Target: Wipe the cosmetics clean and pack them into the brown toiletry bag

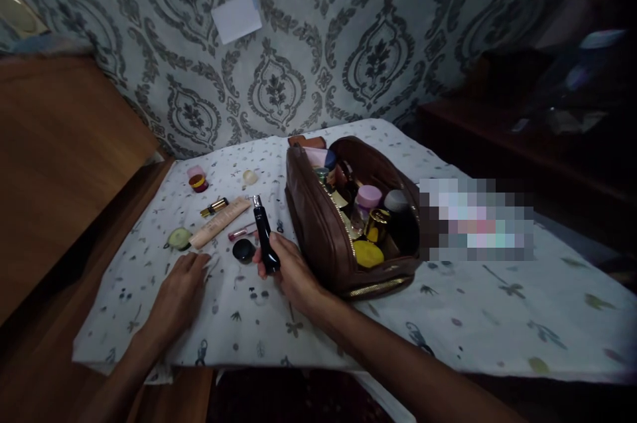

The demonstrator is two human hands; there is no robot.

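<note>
The right hand [291, 270] clasps a black bottle [265, 237] upright beside the open brown pouch [318, 224], clear of clutter; the left hand [182, 290] rests flat, empty, steadying the tablecloth [497, 317].

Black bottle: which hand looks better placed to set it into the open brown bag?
Right, probably. The right hand already grips the black bottle beside the brown bag. The left hand rests flat on the cloth, farther from the bag.
</note>
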